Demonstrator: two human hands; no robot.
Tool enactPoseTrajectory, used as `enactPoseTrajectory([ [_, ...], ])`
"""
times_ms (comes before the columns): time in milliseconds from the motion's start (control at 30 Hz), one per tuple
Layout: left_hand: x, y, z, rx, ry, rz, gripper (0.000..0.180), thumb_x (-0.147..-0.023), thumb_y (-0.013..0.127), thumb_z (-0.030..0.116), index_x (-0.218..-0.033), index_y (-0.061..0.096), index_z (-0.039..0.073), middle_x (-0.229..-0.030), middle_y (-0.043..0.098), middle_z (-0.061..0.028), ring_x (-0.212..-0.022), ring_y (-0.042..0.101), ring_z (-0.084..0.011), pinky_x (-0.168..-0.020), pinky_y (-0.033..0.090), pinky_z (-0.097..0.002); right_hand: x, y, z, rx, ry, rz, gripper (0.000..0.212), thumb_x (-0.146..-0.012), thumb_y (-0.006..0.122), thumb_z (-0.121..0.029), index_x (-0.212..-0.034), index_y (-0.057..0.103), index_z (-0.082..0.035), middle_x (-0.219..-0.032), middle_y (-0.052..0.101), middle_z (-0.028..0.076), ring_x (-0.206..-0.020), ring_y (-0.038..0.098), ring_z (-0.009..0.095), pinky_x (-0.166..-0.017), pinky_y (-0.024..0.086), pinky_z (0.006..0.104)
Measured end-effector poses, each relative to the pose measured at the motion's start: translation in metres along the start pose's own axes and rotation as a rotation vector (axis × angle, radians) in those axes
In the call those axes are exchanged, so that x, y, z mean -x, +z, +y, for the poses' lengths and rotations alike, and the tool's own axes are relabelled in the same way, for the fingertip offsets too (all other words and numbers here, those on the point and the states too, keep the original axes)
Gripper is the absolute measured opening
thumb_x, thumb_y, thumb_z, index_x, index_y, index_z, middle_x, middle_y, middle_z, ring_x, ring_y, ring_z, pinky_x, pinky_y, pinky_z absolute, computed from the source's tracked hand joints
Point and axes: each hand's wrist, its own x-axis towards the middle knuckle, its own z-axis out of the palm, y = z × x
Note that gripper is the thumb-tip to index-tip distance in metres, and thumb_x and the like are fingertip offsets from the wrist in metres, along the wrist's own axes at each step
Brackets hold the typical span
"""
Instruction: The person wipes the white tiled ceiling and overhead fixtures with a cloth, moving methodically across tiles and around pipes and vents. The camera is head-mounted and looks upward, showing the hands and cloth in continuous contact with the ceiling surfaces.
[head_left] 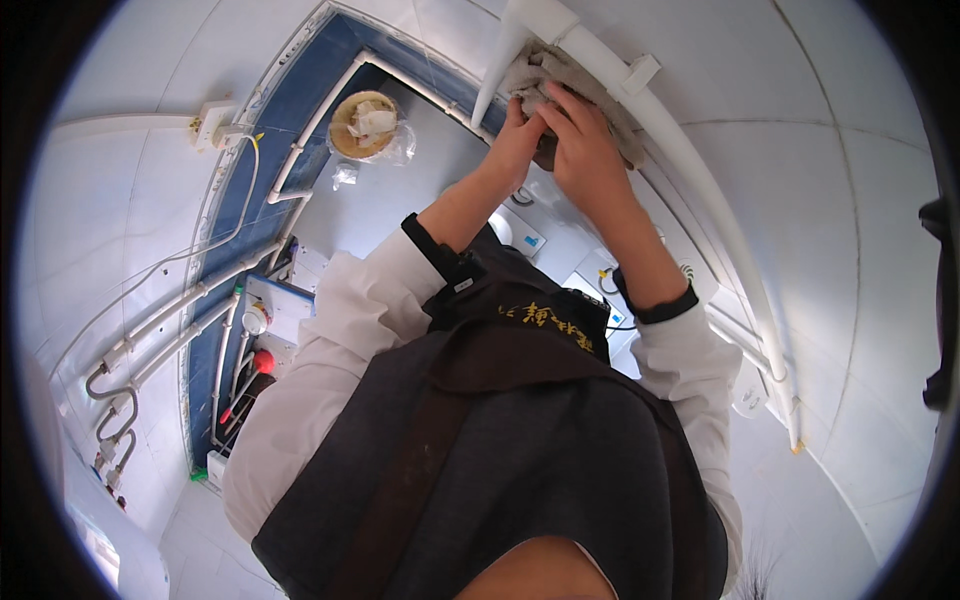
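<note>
A crumpled grey-brown cloth (pixel 545 68) is bunched against the white pipe (pixel 610 75) at the top of the head view. My left hand (pixel 517 152) reaches up to its lower edge, with thumb and fingers closed on a fold. Beside it, my right hand (pixel 592 165) grips the same cloth, its fingers bent into the fabric. The two hands nearly meet at the fingertips. Part of the cloth hangs behind my right hand, along the pipe. My fingertips are partly hidden in the folds.
A round waste bin (pixel 337 128) with a plastic liner and crumpled white paper stands on the floor, a small clear wrapper (pixel 345 175) near it. White pipes (pixel 325 115) run along the blue wall band. A socket with a cable (pixel 212 127) sits at left, a red ball-shaped object (pixel 263 361) below.
</note>
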Motion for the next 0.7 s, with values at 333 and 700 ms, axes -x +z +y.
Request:
enactPoseTrajectory([
  [333, -0.058, -0.040, -0.047, 0.206, -0.100, 0.258, 0.047, -0.082, 0.057, 0.004, -0.125, 0.036, 0.010, -0.115, 0.052, -0.0149, -0.100, 0.058, -0.0288, -0.077, 0.053, -0.0423, 0.003, 0.048, 0.005, 0.319, 0.268, -0.301, 0.038, -0.084, 0.050, -0.008, -0.121, 0.055, -0.003, -0.129, 0.050, 0.012, -0.116, 0.049, 0.030, -0.097, 0.041, 0.0404],
  [700, -0.061, -0.073, -0.066, 0.203, -0.249, 0.146, 0.057, -0.085, 0.059, 0.016, -0.130, 0.024, 0.011, -0.123, 0.047, -0.0155, -0.108, 0.054, -0.0292, -0.083, 0.051, -0.0440, 0.000, 0.035, 0.003, 0.126, 0.091, -0.366, 0.031, -0.083, 0.053, -0.006, -0.113, 0.058, -0.002, -0.121, 0.053, 0.016, -0.111, 0.050, 0.032, -0.094, 0.043, 0.0411],
])
